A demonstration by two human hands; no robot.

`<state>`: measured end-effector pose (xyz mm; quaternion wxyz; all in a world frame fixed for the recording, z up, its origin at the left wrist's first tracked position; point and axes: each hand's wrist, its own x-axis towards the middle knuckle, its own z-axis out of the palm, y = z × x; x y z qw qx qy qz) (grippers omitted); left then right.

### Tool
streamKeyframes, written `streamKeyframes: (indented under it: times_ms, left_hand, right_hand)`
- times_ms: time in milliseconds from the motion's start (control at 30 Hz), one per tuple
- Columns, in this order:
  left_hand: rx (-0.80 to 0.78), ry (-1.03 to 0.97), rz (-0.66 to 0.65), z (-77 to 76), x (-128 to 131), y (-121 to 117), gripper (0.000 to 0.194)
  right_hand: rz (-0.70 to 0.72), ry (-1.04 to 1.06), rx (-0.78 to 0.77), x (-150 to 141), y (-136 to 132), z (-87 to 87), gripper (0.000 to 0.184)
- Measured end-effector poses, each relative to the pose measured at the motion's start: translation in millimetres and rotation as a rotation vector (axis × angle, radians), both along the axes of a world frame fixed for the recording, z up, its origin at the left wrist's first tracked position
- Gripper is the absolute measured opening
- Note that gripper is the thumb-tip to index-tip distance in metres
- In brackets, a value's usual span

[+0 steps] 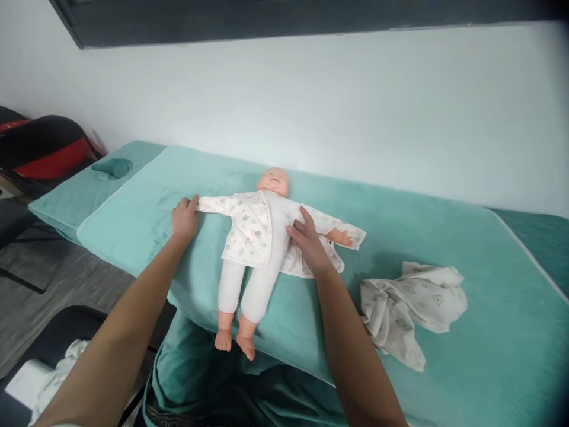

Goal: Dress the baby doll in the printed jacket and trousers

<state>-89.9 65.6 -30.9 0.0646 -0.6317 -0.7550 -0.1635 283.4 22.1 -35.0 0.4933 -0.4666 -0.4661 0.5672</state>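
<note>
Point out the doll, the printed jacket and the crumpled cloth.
Doll [280, 234]: head view, on its white torso, beside the jacket's edge.
Printed jacket [249, 234]: head view, on the front panel lying over the torso.
Crumpled cloth [420, 296]: head view, on its bunched middle.

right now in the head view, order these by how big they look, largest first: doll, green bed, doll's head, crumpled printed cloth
1. Green bed
2. Doll
3. Crumpled printed cloth
4. Doll's head
No two look alike in size.
</note>
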Motion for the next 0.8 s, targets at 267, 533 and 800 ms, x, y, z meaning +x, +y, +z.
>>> streamKeyframes:
  times_ms: [267, 533, 800]
  left_hand:
    - [0.117, -0.137, 0.105, -10.1, -10.5, 4.1, 0.055]
    - [0.234, -0.118, -0.041, -6.4, -2.0, -16.7, 0.047]
    - [0.205, -0.101, -0.132, 2.9, 17.4, -31.9, 0.040]
  right_hand:
    - [0.006, 0.026, 0.009, 1.1, 1.1, 0.9, 0.100]
    - [-0.164, -0.110, 0.086, 7.4, 4.3, -3.2, 0.058]
    - [-0.936, -0.488, 0.230, 67.6, 13.7, -5.3, 0.017]
